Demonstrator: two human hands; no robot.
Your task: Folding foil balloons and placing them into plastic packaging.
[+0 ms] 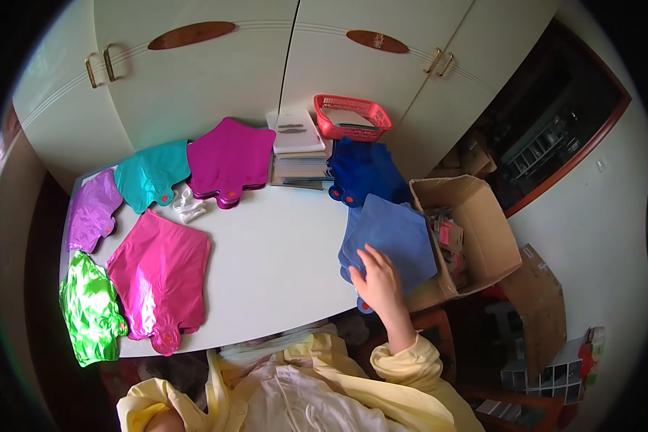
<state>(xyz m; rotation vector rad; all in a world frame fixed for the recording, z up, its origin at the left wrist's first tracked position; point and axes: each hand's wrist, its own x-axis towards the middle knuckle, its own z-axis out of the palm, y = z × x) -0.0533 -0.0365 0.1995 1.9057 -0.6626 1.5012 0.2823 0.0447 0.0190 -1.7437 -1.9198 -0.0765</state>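
My right hand (pixel 376 284) is open over a pile of light blue flat foil balloons (pixel 399 234) at the right end of the table, its fingers stretched out at the near left part of the pile. It looks as if the fingertips touch the top one, and nothing shows in the grip. Just behind lies a stack of dark blue foil balloons (pixel 369 173). My left sleeve (pixel 147 405) is at the lower left edge, and the left hand itself is out of view.
On the white table (pixel 277 252) lie foil balloons in pink (pixel 162 270), green (pixel 90 309), lilac (pixel 92 209), teal (pixel 151 171) and magenta (pixel 230 160). A stack of cards (pixel 299 165), a red basket (pixel 325 129) and crumpled white plastic (pixel 188 207) sit behind. An open cardboard box (pixel 489 237) stands right.
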